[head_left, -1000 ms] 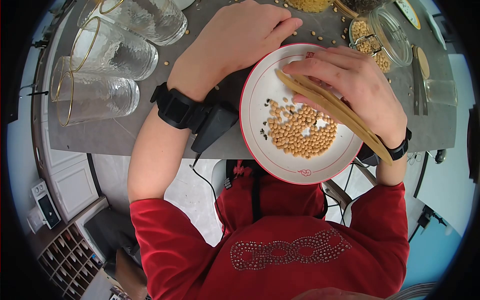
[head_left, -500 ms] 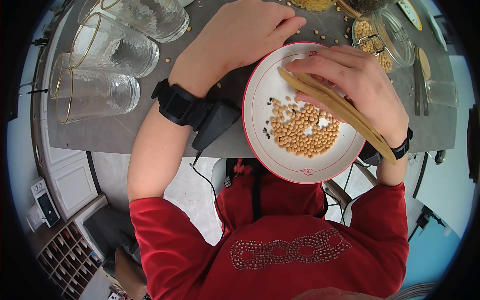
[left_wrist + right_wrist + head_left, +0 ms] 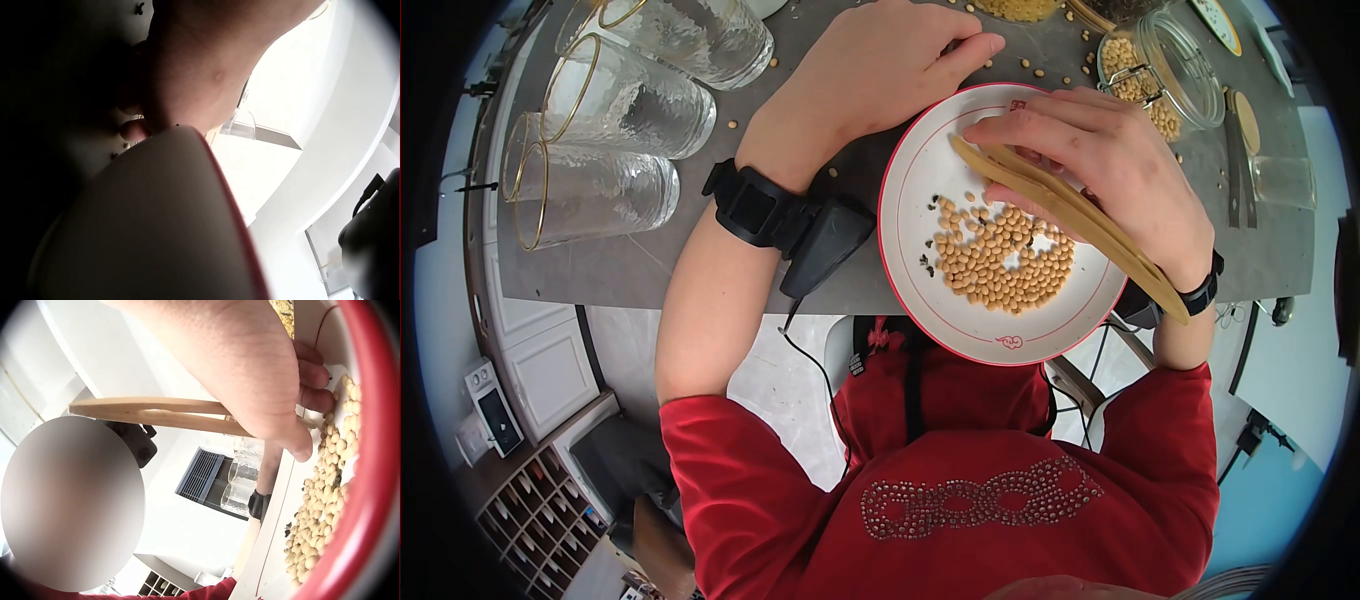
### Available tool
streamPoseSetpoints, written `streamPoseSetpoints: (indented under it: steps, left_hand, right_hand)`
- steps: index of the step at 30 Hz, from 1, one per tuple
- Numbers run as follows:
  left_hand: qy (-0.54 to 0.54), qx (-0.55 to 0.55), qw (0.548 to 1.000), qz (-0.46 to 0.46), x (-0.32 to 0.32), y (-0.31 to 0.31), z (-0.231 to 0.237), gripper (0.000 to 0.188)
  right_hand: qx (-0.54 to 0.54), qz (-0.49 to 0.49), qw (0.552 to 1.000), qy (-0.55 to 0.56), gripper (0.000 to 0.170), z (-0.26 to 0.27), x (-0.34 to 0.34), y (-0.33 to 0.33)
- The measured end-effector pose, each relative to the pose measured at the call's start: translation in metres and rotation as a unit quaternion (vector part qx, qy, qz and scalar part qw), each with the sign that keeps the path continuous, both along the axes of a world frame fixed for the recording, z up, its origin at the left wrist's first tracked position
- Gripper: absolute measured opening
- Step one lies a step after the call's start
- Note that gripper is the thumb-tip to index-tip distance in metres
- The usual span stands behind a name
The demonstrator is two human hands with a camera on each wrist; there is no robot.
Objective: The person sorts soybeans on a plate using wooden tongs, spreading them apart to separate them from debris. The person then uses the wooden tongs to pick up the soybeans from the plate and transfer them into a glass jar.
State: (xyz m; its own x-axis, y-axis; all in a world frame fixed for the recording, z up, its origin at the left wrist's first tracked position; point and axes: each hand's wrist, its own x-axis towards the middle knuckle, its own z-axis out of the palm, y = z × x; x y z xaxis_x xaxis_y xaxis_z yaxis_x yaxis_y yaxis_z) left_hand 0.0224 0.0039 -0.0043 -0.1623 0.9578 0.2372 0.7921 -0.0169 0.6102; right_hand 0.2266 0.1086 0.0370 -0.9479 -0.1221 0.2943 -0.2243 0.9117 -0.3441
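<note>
The right hand (image 3: pixel 1110 165) grips wooden tongs (image 3: pixel 1125 250) over the red-rimmed white plate (image 3: pixel 915 180); its fingers hang above the plate's upper right part, and the tongs' rear end points toward the body. Tan beans (image 3: pixel 1005 265) lie spread in the plate, with small dark bits (image 3: pixel 927 265) at their left edge. On the grey table, the left hand (image 3: pixel 900 60) rests beyond the plate's upper left rim, holding nothing visible, its fingers partly hidden. In the right wrist view, the tongs (image 3: pixel 156 415) pass beneath the palm beside the beans (image 3: pixel 312 531).
Several gold-rimmed glasses (image 3: pixel 625 100) stand at the left. An opened clip jar (image 3: pixel 1165 75) with beans lies at the upper right, near a dark utensil (image 3: pixel 1238 170) and a small glass (image 3: pixel 1283 183). Loose beans are scattered behind the plate, whose front part overhangs the table edge.
Between the last two head frames, the whole table scene shifts slightly left in view. The right hand's grip on the tongs and the beans' layout look nearly the same.
</note>
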Motion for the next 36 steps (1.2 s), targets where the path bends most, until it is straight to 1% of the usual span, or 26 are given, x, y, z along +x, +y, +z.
streamPoseSetpoints:
  steps: [36]
  left_hand:
    - [0.003,-0.006,1.000,0.003,0.0009,0.0000,0.0009,0.042]
  right_hand:
    - [0.013,0.000,1.000,-0.006,0.038,-0.0004,0.0009,-0.0004]
